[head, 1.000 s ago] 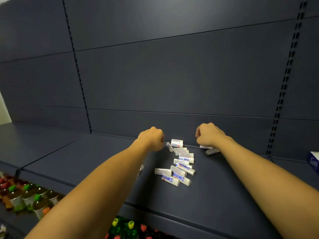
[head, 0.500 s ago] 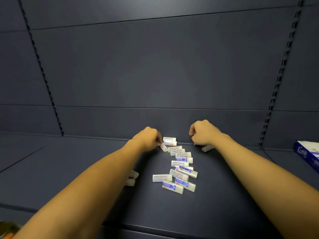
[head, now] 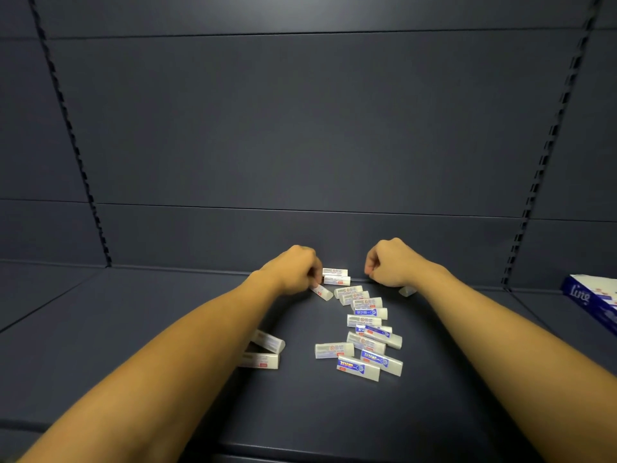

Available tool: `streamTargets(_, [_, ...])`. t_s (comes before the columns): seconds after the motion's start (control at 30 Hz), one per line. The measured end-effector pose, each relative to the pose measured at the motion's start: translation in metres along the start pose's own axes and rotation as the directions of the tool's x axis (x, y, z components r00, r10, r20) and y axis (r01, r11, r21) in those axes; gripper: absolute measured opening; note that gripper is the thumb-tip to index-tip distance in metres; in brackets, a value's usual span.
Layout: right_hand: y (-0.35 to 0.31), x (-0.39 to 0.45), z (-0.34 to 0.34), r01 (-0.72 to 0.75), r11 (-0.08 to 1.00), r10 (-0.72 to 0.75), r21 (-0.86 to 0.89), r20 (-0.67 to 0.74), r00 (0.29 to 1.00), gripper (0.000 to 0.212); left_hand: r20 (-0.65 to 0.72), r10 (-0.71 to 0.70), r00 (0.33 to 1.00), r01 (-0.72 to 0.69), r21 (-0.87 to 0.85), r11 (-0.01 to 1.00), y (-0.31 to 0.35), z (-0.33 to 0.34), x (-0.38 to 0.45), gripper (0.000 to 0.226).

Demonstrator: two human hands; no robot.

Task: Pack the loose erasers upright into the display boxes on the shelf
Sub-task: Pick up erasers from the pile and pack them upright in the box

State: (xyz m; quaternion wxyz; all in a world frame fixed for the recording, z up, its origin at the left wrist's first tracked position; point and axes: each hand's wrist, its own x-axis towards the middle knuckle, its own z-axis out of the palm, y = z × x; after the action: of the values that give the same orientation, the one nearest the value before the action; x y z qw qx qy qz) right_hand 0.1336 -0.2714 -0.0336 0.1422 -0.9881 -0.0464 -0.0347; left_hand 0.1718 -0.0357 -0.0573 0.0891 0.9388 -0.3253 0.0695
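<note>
Head view shows a blue and white box (head: 592, 300) at the right edge with the word "Line"; the print on the erasers (head: 365, 324), lying loose on the shelf (head: 133, 329), is too small to read. The left hand (head: 295, 274) has a narrow grip, its curled fingers touching one eraser (head: 322, 291); the right hand (head: 389, 264) is curled, and whether it holds anything I cannot tell.

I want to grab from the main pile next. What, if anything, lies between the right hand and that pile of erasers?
Nothing visible. Bare shelf lies between the right hand and the pile of erasers. One stray eraser sits just under that wrist, off to the side of the path. The left hand is at the pile's far end.
</note>
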Motion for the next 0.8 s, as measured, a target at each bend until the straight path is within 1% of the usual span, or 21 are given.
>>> streamTargets(0.27, [-0.004, 0.002, 0.006, 0.023, 1.0, -0.023, 0.009, 0.009, 1.0, 0.015, 0.059, -0.006, 0.998, 0.008, -0.03, 1.0, -0.001, -0.002, -0.005, 0.018])
streamTargets(0.43, [-0.003, 0.001, 0.01, 0.046, 0.999, -0.046, 0.006, 0.019, 0.999, 0.016, 0.073, -0.015, 0.997, 0.017, -0.028, 0.999, 0.001, -0.004, -0.007, 0.02])
streamTargets(0.6, [-0.003, -0.001, 0.014, 0.086, 0.996, -0.087, 0.023, 0.026, 0.996, 0.016, 0.086, -0.013, 0.996, 0.015, -0.026, 1.0, 0.003, -0.006, -0.009, 0.012])
streamTargets(0.8, [-0.01, 0.0, 0.019, 0.146, 0.988, -0.147, 0.051, 0.02, 0.989, 0.011, 0.1, 0.008, 0.995, -0.007, -0.011, 1.0, 0.006, -0.005, -0.008, 0.011])
